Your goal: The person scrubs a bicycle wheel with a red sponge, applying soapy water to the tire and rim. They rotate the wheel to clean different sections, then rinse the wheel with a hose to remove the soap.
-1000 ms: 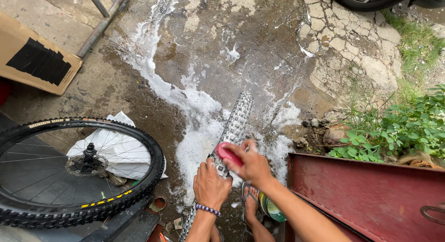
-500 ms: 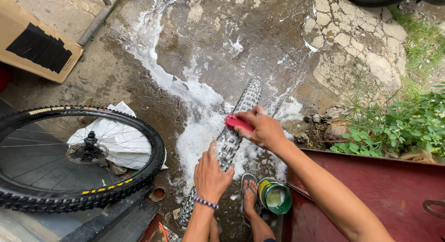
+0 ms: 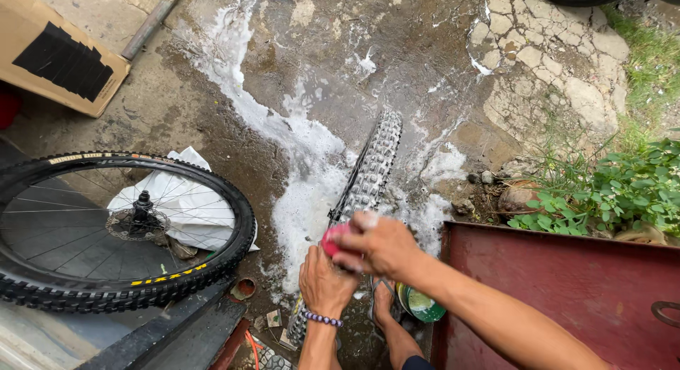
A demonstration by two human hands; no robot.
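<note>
From the head camera, the right hand (image 3: pixel 379 244) had its fingers closed around a pink sponge (image 3: pixel 331 239), pressing it on the knobby grey tire (image 3: pixel 368 173). The left hand (image 3: pixel 324 281) sat just under the sponge, fingers wrapped on the tire. The tire stood on the wet ground, stretching away past the fingers through white soap foam (image 3: pixel 304 179). Left of the fingers lay a black bike wheel (image 3: pixel 117 232). A green cup (image 3: pixel 421 305) sat just below the right hand.
</note>
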